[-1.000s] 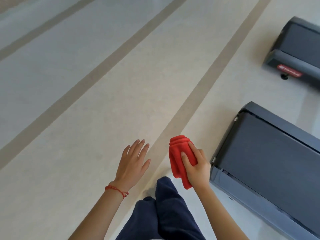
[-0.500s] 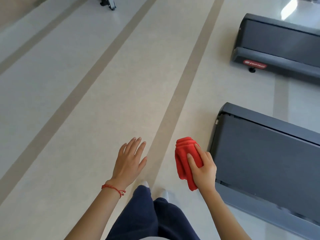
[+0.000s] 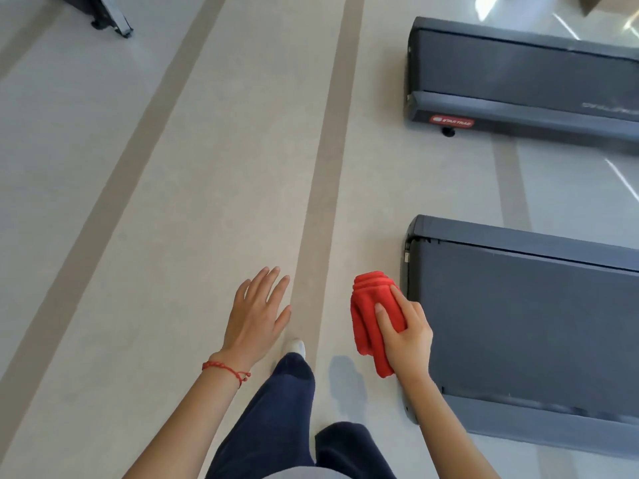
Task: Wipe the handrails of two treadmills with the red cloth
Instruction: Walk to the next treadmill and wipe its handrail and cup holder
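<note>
Head view. Pale gym floor point(image 3: 173, 202) crossed by tan stripes; the rear decks of two dark treadmills lie to the right, the near treadmill point(image 3: 525, 323) just beside the person and the far treadmill point(image 3: 518, 74) well apart beyond it, bearing a red badge. Part of another machine's foot point(image 3: 110, 19) shows at top left. No handrail of either treadmill is in view.

The right hand point(image 3: 404, 337) grips the folded red cloth point(image 3: 371, 316), fingers curled over its bunched layers, carried in the air just beside the near deck's rear corner. The left hand point(image 3: 257, 316) hangs free with straight, spread fingers, holding nothing; a red bracelet point(image 3: 226, 369) circles its wrist. Dark trouser legs and one white shoe point(image 3: 294, 347) show below, mid-stride.

Judged step: approach, wiping not yet begun. To do it well, walk alongside the deck to the console end, keep the cloth folded into a firm pad, then wrap it round the rail and draw it along the full length.
</note>
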`<state>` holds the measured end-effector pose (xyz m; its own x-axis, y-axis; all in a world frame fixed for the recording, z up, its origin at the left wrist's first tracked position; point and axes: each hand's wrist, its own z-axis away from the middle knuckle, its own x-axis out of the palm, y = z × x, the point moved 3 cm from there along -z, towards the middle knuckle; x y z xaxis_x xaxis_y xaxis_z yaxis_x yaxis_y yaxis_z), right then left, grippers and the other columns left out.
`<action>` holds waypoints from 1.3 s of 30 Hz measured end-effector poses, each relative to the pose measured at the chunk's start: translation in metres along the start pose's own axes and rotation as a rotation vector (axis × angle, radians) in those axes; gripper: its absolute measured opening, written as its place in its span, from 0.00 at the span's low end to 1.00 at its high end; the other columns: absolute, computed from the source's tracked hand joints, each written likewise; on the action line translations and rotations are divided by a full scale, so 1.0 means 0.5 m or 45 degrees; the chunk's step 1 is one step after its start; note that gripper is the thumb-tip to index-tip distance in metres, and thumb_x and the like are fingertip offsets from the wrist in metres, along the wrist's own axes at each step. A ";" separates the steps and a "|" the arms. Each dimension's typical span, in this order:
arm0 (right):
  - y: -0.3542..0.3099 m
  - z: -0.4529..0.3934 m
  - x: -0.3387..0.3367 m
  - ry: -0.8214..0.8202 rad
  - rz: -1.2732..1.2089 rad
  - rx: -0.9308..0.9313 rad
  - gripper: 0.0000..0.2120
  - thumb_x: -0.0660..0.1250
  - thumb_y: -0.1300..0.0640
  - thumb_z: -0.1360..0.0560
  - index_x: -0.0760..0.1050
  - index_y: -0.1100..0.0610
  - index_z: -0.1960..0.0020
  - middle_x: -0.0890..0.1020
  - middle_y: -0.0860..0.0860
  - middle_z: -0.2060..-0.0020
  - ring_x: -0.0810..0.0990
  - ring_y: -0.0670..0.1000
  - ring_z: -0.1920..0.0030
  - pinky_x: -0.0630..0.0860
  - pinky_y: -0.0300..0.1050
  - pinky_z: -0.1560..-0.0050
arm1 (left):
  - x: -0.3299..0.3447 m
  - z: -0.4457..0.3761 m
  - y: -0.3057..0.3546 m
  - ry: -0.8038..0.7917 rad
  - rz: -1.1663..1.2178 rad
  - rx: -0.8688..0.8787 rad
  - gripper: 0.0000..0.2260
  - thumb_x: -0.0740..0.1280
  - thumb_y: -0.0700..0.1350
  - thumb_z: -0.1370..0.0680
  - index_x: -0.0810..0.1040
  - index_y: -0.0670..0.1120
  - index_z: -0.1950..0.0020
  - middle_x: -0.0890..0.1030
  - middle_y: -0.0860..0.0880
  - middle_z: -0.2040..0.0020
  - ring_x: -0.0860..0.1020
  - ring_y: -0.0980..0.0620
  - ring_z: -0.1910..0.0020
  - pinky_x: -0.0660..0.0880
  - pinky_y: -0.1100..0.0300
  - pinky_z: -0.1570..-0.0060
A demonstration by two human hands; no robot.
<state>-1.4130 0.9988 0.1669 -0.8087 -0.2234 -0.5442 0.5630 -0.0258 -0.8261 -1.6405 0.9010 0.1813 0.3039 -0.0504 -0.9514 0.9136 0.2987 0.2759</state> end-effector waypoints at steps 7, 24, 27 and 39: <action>-0.070 -0.120 0.065 0.069 -0.008 0.039 0.18 0.66 0.51 0.26 0.71 0.48 0.36 0.75 0.44 0.53 0.75 0.39 0.55 0.68 0.24 0.62 | -0.046 -0.165 -0.072 -0.069 -0.011 0.063 0.32 0.39 0.56 0.20 0.74 0.39 0.37 0.75 0.39 0.37 0.73 0.39 0.37 0.72 0.43 0.42; -0.100 -0.531 0.036 0.110 -0.091 0.096 0.19 0.66 0.48 0.27 0.71 0.44 0.36 0.74 0.39 0.53 0.76 0.38 0.52 0.68 0.28 0.56 | -0.073 -0.596 -0.006 -0.172 -0.022 0.088 0.32 0.40 0.57 0.20 0.75 0.39 0.38 0.76 0.39 0.38 0.74 0.39 0.38 0.72 0.43 0.43; -0.110 -0.611 0.014 0.119 -0.069 0.068 0.19 0.66 0.49 0.26 0.71 0.45 0.36 0.75 0.42 0.52 0.76 0.41 0.52 0.68 0.31 0.56 | -0.093 -0.680 0.020 -0.170 -0.012 0.100 0.30 0.42 0.56 0.20 0.75 0.39 0.38 0.76 0.39 0.38 0.74 0.39 0.39 0.72 0.42 0.43; -0.156 -0.899 0.009 0.195 -0.055 0.116 0.20 0.67 0.49 0.26 0.71 0.47 0.35 0.76 0.45 0.52 0.76 0.42 0.52 0.68 0.27 0.57 | -0.131 -1.008 0.052 -0.155 -0.009 0.236 0.26 0.48 0.54 0.20 0.76 0.38 0.39 0.77 0.38 0.38 0.75 0.39 0.39 0.72 0.42 0.43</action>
<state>-1.5375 1.4378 0.1629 -0.8451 -0.0690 -0.5301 0.5346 -0.1218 -0.8363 -1.7728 1.3924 0.1819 0.3177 -0.1700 -0.9328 0.9463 0.1181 0.3008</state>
